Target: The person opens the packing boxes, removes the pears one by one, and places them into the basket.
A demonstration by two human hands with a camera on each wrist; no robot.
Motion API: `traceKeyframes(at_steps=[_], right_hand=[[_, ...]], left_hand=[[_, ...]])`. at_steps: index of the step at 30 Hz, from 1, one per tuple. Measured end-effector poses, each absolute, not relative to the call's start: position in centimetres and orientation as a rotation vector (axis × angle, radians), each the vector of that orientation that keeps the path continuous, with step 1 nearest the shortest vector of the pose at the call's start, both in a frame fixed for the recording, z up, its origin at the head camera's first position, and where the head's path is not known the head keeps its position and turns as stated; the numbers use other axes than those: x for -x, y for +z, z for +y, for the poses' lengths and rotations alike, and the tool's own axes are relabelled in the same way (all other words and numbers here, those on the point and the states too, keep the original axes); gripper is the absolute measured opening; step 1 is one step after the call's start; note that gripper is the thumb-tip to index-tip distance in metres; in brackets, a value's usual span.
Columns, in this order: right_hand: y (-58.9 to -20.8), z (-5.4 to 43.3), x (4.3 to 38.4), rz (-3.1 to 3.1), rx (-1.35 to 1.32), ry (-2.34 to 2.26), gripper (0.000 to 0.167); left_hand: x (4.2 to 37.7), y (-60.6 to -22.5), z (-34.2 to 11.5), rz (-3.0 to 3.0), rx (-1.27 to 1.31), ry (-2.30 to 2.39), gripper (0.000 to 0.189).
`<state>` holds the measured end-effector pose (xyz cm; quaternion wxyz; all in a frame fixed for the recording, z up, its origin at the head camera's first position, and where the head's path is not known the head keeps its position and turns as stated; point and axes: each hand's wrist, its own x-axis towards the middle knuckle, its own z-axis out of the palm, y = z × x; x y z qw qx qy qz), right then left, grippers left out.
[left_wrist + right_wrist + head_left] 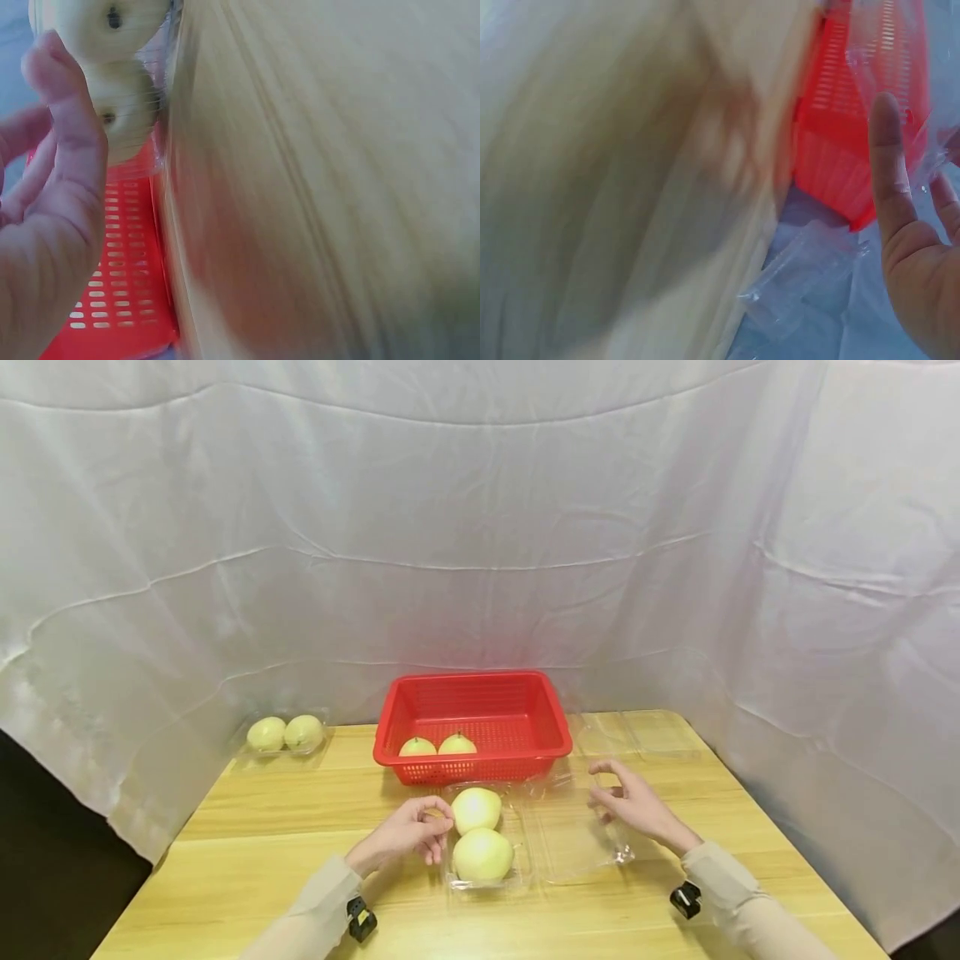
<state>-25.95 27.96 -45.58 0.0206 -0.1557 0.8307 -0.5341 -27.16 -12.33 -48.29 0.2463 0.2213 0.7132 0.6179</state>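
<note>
Two pale yellow pears [482, 855] lie one behind the other in the base of a clear plastic clamshell box [521, 847]. Its lid [566, 839] is folded out flat to the right. My left hand [411, 833] is at the box's left edge, thumb and fingers loosely bent close to the pears; whether it touches the plastic is unclear. Over the lid's right side is my right hand [633, 802], with thumb and index finger apart. In the right wrist view its thumb [889, 165] is straight and clear plastic shows beyond it.
Just behind the box stands a red basket [472, 766] holding two more pears [457, 744]. Another clear box [324, 727] with two pears sits at the far left. Clear, see-through containers [660, 731] lie at the back right, by the pale curtain [480, 527].
</note>
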Motion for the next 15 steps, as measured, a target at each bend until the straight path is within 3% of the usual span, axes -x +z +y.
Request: traceKeyframes(at_steps=[4, 15], right_hand=[[-46.15, 28.45, 26.31, 2.644, 0.454, -1.574, 0.04], [-46.01, 28.31, 26.91, 2.805, 0.335, -1.326, 0.03]], left_hand=[[27.11, -48.06, -12.18, 2.012, -0.61, 1.746, 0.027], [26.89, -47.65, -12.01, 2.124, -0.531, 1.74, 0.018]])
